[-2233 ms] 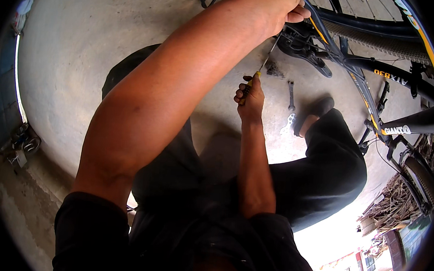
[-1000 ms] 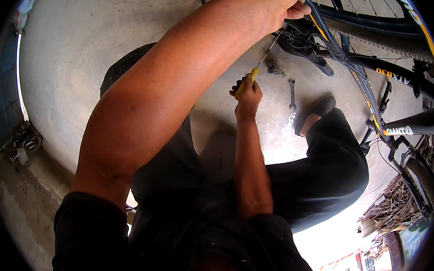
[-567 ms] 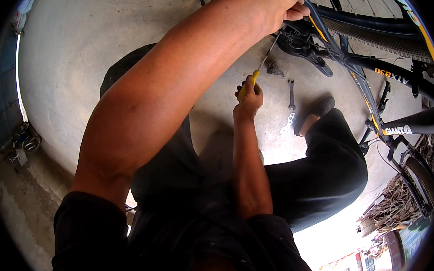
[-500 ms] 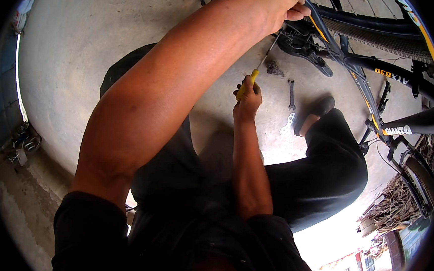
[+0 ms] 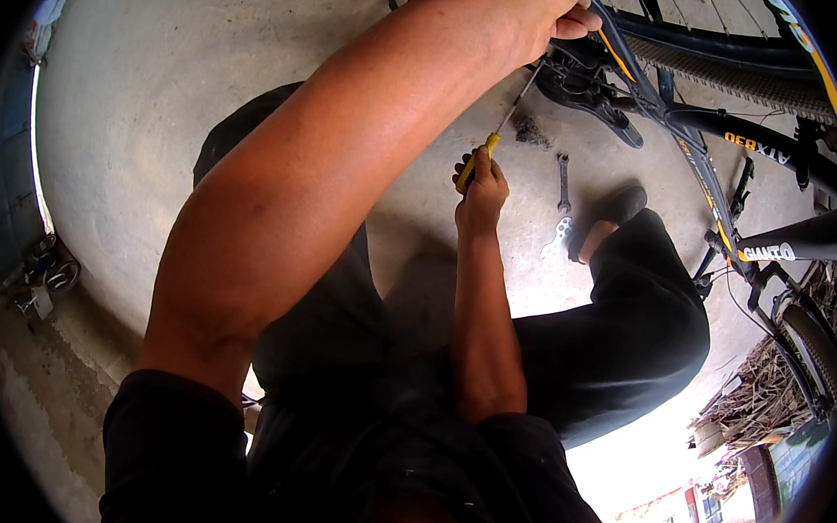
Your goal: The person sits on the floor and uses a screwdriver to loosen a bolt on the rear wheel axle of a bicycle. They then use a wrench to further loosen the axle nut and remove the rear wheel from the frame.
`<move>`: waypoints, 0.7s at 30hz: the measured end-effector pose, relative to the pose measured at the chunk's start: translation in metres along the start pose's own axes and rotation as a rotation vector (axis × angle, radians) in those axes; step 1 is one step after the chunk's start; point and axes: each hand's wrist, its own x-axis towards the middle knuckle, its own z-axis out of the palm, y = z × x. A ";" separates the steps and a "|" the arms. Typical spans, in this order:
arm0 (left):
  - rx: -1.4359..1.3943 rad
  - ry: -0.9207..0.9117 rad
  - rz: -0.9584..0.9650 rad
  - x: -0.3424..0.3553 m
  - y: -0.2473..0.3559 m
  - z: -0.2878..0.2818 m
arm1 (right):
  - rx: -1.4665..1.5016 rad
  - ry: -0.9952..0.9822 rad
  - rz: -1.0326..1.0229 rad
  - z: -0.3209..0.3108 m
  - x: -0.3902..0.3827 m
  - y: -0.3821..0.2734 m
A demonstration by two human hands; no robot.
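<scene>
Bare concrete floor [image 5: 150, 101] opens wide left of the left forearm [image 5: 420, 79]; the bicycle [image 5: 702, 173] crowds the right side. An open-end wrench [image 5: 564, 182] lies near the dark shoe [image 5: 621, 205]. The right hand [image 5: 481, 193] grips a yellow-handled screwdriver [image 5: 494, 140], held below the left wrist, its shaft slanting toward the bicycle's dark parts, where the tip is hard to make out. The left hand [image 5: 563, 11], fingers curled beside the frame, is cut by the upper edge; I cannot tell whether it grasps anything.

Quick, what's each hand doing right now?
Left hand: by the bicycle frame; can't tell whether it's gripping.
Right hand: closed around a yellow-handled tool.
</scene>
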 end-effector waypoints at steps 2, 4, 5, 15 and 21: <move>0.006 0.001 0.002 -0.001 0.000 0.000 | -0.011 0.047 0.005 0.002 -0.001 0.000; 0.010 0.007 0.002 -0.001 0.001 0.001 | -0.026 0.105 -0.014 0.004 -0.002 0.002; 0.010 0.011 0.002 -0.001 0.001 0.001 | -0.035 0.140 -0.035 0.006 -0.002 0.003; 0.024 0.020 0.004 0.000 0.001 0.002 | 0.045 0.155 -0.113 0.004 -0.002 0.009; 0.007 0.024 0.003 0.000 -0.001 0.003 | 0.183 -0.023 0.015 -0.007 0.001 0.007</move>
